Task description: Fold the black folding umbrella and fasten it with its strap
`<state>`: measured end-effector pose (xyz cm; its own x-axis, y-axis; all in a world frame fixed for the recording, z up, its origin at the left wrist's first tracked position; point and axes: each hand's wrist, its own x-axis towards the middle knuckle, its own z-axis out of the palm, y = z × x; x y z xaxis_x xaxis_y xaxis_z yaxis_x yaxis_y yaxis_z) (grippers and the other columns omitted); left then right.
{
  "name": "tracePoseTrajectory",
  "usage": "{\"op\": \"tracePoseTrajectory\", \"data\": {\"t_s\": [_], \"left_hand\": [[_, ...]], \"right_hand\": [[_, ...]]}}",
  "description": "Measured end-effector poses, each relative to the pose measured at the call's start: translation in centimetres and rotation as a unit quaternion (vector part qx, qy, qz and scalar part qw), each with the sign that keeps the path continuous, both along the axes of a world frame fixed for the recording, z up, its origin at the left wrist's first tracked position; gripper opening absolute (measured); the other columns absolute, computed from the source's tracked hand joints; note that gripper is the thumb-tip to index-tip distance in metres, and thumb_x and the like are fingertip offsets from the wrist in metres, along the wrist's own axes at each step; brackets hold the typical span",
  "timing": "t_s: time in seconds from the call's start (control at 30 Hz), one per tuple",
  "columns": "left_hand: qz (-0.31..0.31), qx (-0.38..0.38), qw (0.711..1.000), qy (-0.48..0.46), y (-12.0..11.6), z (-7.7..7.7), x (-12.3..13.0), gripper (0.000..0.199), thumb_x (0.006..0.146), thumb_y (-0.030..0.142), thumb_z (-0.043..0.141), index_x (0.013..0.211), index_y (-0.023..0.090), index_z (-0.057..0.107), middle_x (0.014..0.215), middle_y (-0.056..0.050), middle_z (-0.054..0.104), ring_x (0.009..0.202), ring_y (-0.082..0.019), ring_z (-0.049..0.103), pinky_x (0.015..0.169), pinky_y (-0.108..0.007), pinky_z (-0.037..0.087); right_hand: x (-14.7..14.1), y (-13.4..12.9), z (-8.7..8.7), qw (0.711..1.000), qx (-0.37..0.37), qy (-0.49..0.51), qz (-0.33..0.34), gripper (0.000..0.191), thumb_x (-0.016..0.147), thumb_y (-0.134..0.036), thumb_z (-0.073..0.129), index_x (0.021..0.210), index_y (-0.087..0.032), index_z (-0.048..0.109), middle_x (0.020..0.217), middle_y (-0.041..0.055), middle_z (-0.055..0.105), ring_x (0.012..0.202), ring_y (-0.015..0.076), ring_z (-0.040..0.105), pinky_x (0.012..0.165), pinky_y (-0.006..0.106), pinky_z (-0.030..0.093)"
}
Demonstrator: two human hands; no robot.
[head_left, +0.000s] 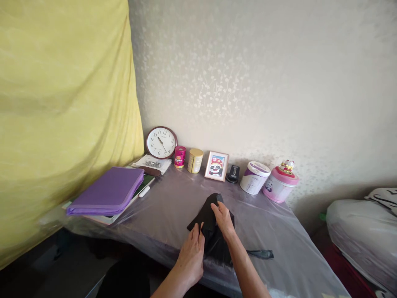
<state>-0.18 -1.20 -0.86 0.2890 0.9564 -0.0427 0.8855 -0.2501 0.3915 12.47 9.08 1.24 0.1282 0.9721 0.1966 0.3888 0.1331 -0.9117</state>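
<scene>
A crumpled black plastic bag [207, 213] lies near the front of the table, its lower part spread between my forearms. My left hand [192, 250] is closed on the bag's left lower edge, thumb and fingers pinching the thin material. Higher up, my right hand [222, 217] grips the bag's right side near its top, fingers curled over it. Past my right forearm, a narrow dark folded strip [261, 254] lies flat on the table; whether it joins the bag is hidden by that arm.
A plastic cover lies over the table [167, 198]. Left are a purple folder [108, 188] and a whiteboard marker or eraser-like white piece [144, 191]. Along the wall stand a clock [161, 142], two cans [195, 161], a framed panda picture [216, 166], a black stand [233, 174] and two tubs [254, 179].
</scene>
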Motion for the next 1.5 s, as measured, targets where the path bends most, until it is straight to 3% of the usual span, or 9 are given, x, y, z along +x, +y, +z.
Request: {"op": "tracePoseTrajectory", "data": {"t_s": [0.13, 0.23, 0.43, 0.57, 0.77, 1.07, 1.2, 1.33, 1.5], "left_hand": [[0.004, 0.023, 1.000, -0.011, 0.1, -0.6, -0.2, 0.068, 0.062, 0.001, 0.044, 0.129, 0.005, 0.037, 0.146, -0.020, 0.020, 0.132, -0.027, 0.027, 0.106, -0.035, 0.029], [0.008, 0.044, 0.999, -0.021, 0.2, -1.1, -0.4, 0.064, 0.066, 0.005, 0.042, 0.130, 0.006, 0.035, 0.143, -0.019, 0.028, 0.131, -0.026, 0.029, 0.105, -0.036, 0.030], [0.034, 0.069, 0.996, -0.045, -0.1, -1.9, -1.2, 0.054, 0.081, 0.019, 0.038, 0.131, 0.003, 0.031, 0.133, -0.020, 0.041, 0.124, -0.026, 0.040, 0.101, -0.038, 0.036], [0.075, 0.174, 0.978, -0.083, -0.6, -0.5, -1.4, 0.038, 0.084, 0.023, 0.036, 0.120, 0.009, 0.041, 0.117, -0.016, 0.050, 0.109, -0.025, 0.050, 0.093, -0.041, 0.042], [-0.007, 0.222, 0.972, -0.078, 0.3, 1.6, -0.1, 0.025, 0.079, 0.018, 0.045, 0.103, 0.019, 0.052, 0.111, -0.008, 0.050, 0.104, -0.023, 0.049, 0.091, -0.042, 0.042], [0.009, 0.230, 0.971, -0.069, 1.6, -1.2, 0.5, 0.048, 0.076, 0.014, 0.047, 0.123, 0.017, 0.041, 0.125, -0.010, 0.043, 0.118, -0.024, 0.044, 0.098, -0.041, 0.041], [0.012, 0.237, 0.969, -0.074, 1.8, -1.9, 0.5, 0.054, 0.079, 0.012, 0.039, 0.131, 0.014, 0.030, 0.129, -0.012, 0.042, 0.117, -0.022, 0.047, 0.097, -0.037, 0.043], [0.009, 0.247, 0.968, -0.051, 2.0, -2.8, 0.5, 0.054, 0.082, 0.014, 0.035, 0.135, 0.013, 0.026, 0.136, -0.015, 0.038, 0.122, -0.024, 0.043, 0.097, -0.040, 0.042], [0.023, 0.224, 0.974, -0.019, 2.1, -4.0, 0.7, 0.053, 0.086, 0.021, 0.035, 0.136, 0.009, 0.025, 0.139, -0.019, 0.036, 0.125, -0.027, 0.040, 0.098, -0.041, 0.041]], "right_hand": [[-0.9, 0.8, -1.0, 0.997, -0.057, -0.048, 0.020, 0.046, 0.079, -0.043, 0.047, 0.111, -0.012, 0.055, 0.065, 0.0015, 0.062, 0.056, 0.0168, 0.057, 0.046, 0.025, 0.043], [-1.4, 1.1, -1.2, 0.992, -0.077, -0.083, 0.049, 0.041, 0.082, -0.038, 0.044, 0.114, -0.013, 0.049, 0.068, 0.0019, 0.065, 0.058, 0.0153, 0.061, 0.050, 0.024, 0.044], [-1.8, 0.4, 0.1, 0.981, -0.090, -0.109, 0.134, 0.024, 0.087, -0.035, 0.036, 0.091, -0.018, 0.053, 0.071, 0.0004, 0.070, 0.059, 0.0106, 0.063, 0.055, 0.020, 0.044], [-2.0, -0.1, 0.7, 0.975, -0.076, -0.144, 0.154, 0.024, 0.087, -0.033, 0.036, 0.079, -0.019, 0.054, 0.072, 0.0001, 0.071, 0.060, 0.0100, 0.062, 0.061, 0.021, 0.043], [-2.3, -0.4, 1.4, 0.958, -0.078, -0.198, 0.194, 0.025, 0.086, -0.028, 0.039, 0.071, -0.021, 0.057, 0.075, 0.0001, 0.072, 0.065, 0.0110, 0.062, 0.064, 0.021, 0.042], [-1.7, -0.8, 1.4, 0.953, -0.033, -0.176, 0.242, 0.023, 0.086, -0.026, 0.042, 0.087, -0.022, 0.065, 0.080, 0.0000, 0.071, 0.077, 0.0140, 0.064, 0.071, 0.024, 0.046], [-0.4, -1.5, -0.1, 0.964, 0.077, -0.141, 0.211, 0.025, 0.088, -0.029, 0.042, 0.097, -0.024, 0.065, 0.089, 0.0018, 0.070, 0.085, 0.0150, 0.062, 0.079, 0.027, 0.047], [0.8, -1.3, -1.5, 0.946, 0.176, -0.193, 0.194, 0.025, 0.088, -0.028, 0.044, 0.098, -0.023, 0.067, 0.099, 0.0051, 0.068, 0.105, 0.0187, 0.055, 0.092, 0.034, 0.042], [1.3, 1.1, -2.2, 0.937, 0.169, -0.252, 0.174, 0.028, 0.090, -0.029, 0.041, 0.098, -0.023, 0.067, 0.109, 0.0047, 0.066, 0.117, 0.0200, 0.048, 0.103, 0.041, 0.031]]}}
